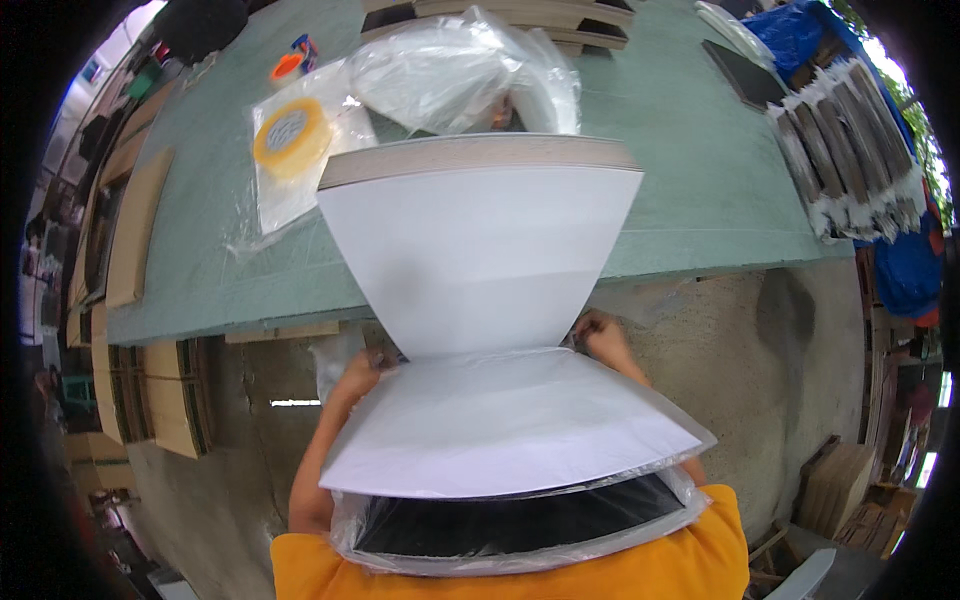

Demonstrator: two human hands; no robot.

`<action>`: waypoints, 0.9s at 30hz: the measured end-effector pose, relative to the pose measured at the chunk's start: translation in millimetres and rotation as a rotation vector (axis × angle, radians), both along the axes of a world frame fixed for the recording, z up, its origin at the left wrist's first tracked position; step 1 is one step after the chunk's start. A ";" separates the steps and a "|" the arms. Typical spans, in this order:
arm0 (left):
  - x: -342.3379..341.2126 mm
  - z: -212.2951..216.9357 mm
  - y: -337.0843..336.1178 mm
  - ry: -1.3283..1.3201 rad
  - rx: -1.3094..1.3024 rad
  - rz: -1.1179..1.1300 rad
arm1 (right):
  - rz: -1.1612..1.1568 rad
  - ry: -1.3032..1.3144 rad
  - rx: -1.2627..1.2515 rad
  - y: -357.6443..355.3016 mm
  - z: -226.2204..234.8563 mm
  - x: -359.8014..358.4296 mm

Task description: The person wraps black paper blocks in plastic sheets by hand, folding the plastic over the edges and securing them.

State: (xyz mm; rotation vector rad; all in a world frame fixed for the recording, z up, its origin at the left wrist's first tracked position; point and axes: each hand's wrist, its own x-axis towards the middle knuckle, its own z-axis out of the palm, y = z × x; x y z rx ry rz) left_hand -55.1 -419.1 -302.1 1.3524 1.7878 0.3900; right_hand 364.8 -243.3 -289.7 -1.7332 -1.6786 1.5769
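A thick stack of white sheets or panels point(480, 240) with a greyish edge rests partly on the table and slopes toward me. Below it, against my body, lies another white panel point(510, 425) inside a clear plastic bag point(690, 485), with a black surface showing under its near edge. At the junction of the two white pieces, my left hand point(370, 370) is closed at the left edge of the bag. My right hand point(603, 338) has its fingers curled at the right edge of the bag. Both sets of fingertips are partly hidden.
The green table point(700, 200) holds a roll of yellowish tape point(292, 137), crumpled clear plastic point(450, 75) and stacked boards point(590, 25). Wrapped dark panels point(850, 145) sit at the table's right. Cardboard bundles point(150, 395) stand at left; stacked boards point(835, 485) are at lower right.
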 end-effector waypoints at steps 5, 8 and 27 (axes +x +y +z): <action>30.7 222.2 43.8 0.025 0.159 0.015 | 0.466 0.012 -0.035 -3.5 83.4 -9.9; 49.8 274.9 42.8 -0.264 0.086 -0.379 | 0.579 -0.104 0.085 -22.6 65.9 -18.6; 39.5 254.0 50.5 -0.488 0.190 -0.608 | 0.142 0.473 0.116 -1.4 165.1 0.9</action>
